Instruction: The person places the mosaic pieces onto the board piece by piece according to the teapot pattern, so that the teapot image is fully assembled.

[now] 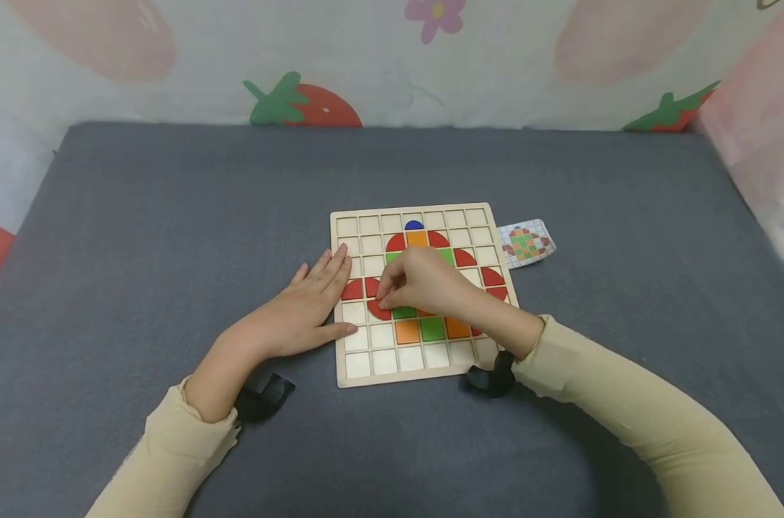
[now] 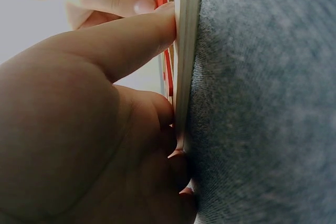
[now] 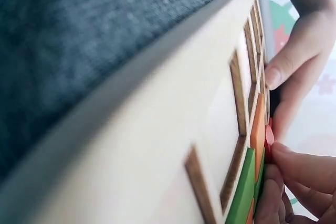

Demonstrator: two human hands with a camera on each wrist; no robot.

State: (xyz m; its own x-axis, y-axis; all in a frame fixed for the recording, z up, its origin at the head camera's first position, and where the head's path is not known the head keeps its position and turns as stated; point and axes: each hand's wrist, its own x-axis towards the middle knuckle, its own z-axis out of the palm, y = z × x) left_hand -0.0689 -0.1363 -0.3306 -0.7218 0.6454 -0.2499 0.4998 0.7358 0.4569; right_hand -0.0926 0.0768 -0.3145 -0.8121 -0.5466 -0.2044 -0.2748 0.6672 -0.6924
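A square wooden grid board (image 1: 384, 362) lies on the cloth, with red, orange, green and blue flat pieces in its cells. My right hand (image 1: 427, 280) reaches over the board's middle. Its thumb and fingertips pinch a red quarter-round piece (image 1: 377, 311) at a cell on the left side; the right wrist view shows the red piece (image 3: 269, 141) at the thumb tip. Flat and spread, my left hand (image 1: 301, 309) rests along the board's left edge, fingers straight, thumb tip on the rim. Beside it sit red pieces (image 1: 352, 291). My right hand hides the central cells.
A small pattern card (image 1: 528, 243) with a coloured grid drawing sticks out from the board's right edge. Grey cloth (image 1: 172, 216) covers the table around the board. Behind the far table edge hangs a curtain (image 1: 495, 72) printed with strawberries and flowers.
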